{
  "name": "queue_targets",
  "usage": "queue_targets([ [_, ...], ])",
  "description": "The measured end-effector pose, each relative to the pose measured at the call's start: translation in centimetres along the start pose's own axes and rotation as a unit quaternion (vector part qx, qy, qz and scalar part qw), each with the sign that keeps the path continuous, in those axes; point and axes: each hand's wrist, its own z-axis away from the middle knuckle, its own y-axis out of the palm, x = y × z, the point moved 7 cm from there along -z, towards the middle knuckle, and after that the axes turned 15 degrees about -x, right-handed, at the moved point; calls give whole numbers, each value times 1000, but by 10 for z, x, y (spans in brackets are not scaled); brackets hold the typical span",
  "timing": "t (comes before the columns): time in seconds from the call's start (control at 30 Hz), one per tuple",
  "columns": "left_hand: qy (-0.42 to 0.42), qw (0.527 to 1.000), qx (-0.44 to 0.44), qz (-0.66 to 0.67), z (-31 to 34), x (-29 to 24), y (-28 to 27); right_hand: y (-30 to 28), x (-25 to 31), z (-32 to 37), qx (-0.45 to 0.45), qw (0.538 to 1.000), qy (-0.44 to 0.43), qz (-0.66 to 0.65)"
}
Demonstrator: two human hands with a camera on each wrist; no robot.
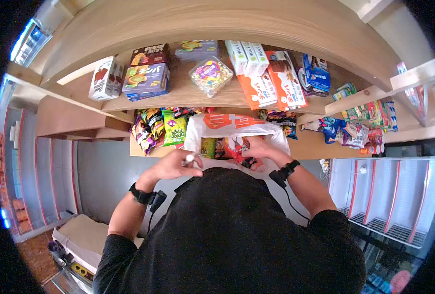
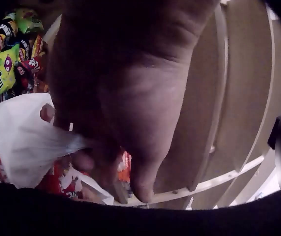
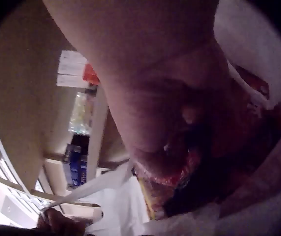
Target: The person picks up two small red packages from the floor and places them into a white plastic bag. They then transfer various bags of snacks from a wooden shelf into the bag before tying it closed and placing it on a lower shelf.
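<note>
A white plastic bag (image 1: 271,128) with orange print lies opened at the front of the lower shelf. My left hand (image 1: 173,165) pinches its stretched edge at the left, and the left wrist view shows the plastic drawn to a taut point (image 2: 64,140) at the fingers. My right hand (image 1: 260,149) reaches into the bag's mouth and grips a red snack packet (image 1: 236,147). In the right wrist view the fingers curl at the crinkled red packet (image 3: 180,172), partly in shadow. A green packet (image 1: 208,147) shows inside the bag, left of the red one.
Green and dark snack packets (image 1: 174,131) lie left of the bag, and more packets (image 1: 354,134) lie right. On the shelf above stand snack boxes (image 1: 146,78), a clear tub (image 1: 211,76) and orange-and-white boxes (image 1: 287,88). That shelf's front edge overhangs close beyond the hands.
</note>
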Motion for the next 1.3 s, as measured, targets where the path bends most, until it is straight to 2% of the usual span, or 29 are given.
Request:
queue_targets([
  [0.1, -52, 973, -143, 172, 4, 14, -27, -36, 36, 37, 76, 996, -34, -27],
  [0.13, -65, 965, -172, 185, 7, 15, -35, -58, 53, 55, 62, 994, -36, -81],
  [0.2, -91, 953, -224, 185, 13, 19, -49, -94, 49, 81, -14, 970, -17, -241],
  [0.23, -98, 946, -234, 202, 17, 20, -52, -111, 38, 95, -53, 947, -9, -317],
  [0.3, -111, 931, -255, 238, 26, 20, -60, -141, -13, 126, -159, 874, 119, -445],
  [0.4, -104, 927, -268, 240, 32, 25, -67, -164, -86, 150, -194, 804, 205, -524],
  [0.5, -103, 924, -281, 240, 31, 25, -67, -150, -175, 146, -257, 843, 286, -376],
  [0.53, -105, 922, -284, 240, 30, 24, -67, -146, -176, 140, -244, 872, 302, -298],
  [0.63, -96, 924, -293, 227, 27, 17, -65, -135, -181, 106, -241, 896, 333, -168],
  [0.73, -96, 923, -292, 230, 27, 10, -61, -128, -252, 58, -306, 903, 302, -10],
  [0.77, -94, 922, -292, 235, 27, 9, -60, -136, -255, 48, -361, 891, 274, 39],
  [0.83, -90, 920, -291, 246, 26, 10, -57, -143, -243, 32, -464, 849, 213, 137],
  [0.87, -90, 922, -291, 238, 26, 9, -57, -154, -185, 45, -445, 840, 259, 169],
  [0.97, -98, 922, -301, 222, 30, 7, -54, -164, -98, 51, -389, 899, 145, 141],
  [1.0, -100, 922, -304, 219, 30, 4, -52, -164, -62, 60, -378, 916, 72, 109],
  [1.07, -99, 920, -300, 232, 30, 7, -50, -169, 30, 86, -324, 939, 70, 95],
  [1.1, -98, 919, -297, 240, 30, 5, -49, -162, 58, 87, -299, 948, 70, 86],
  [1.2, -98, 919, -288, 250, 26, -5, -44, -95, 82, 56, -109, 991, 0, -78],
  [1.23, -94, 921, -284, 248, 25, -6, -43, -67, 83, 39, -44, 999, -24, 5],
  [1.27, -84, 923, -275, 257, 23, -6, -41, -41, 74, 19, -51, 994, -74, 56],
  [1.3, -73, 924, -266, 266, 21, -8, -40, -11, 62, -5, -47, 993, -78, 72],
])
